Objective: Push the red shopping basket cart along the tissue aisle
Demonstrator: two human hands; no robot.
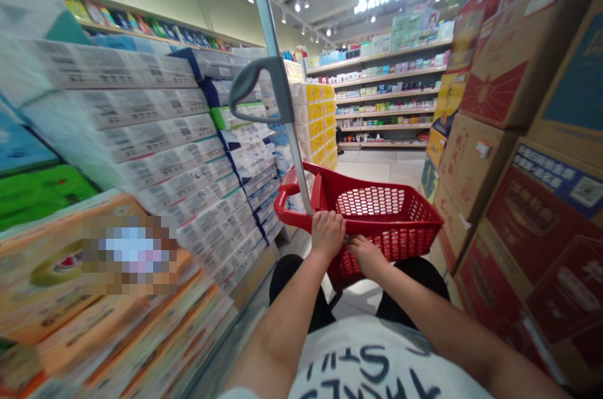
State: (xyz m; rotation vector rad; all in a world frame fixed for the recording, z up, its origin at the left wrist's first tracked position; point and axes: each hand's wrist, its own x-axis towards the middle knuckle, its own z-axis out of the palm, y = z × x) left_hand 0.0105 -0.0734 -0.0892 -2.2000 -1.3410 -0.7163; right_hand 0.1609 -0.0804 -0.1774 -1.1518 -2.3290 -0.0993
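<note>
A red plastic rolling shopping basket [372, 217] with holes in its walls stands between my knees. Its long grey pull handle [286, 94] rises up and leans to the left. My left hand [328, 232] is closed over the near rim, beside the foot of the handle. Right beside it, my right hand [366, 256] is against the basket's near wall, fingertips pinched at a small dark bit that is too small to name. The part of the basket's inside that shows holds nothing I can see.
Stacked tissue packs [155, 116] rise on my left, with orange packs [61, 261] nearest me. Cardboard cartons [485, 97] are piled on my right. Yellow-and-white packs [320, 119] stand ahead, before shelves of small goods [386, 94]. Pale floor tiles [400, 166] run between.
</note>
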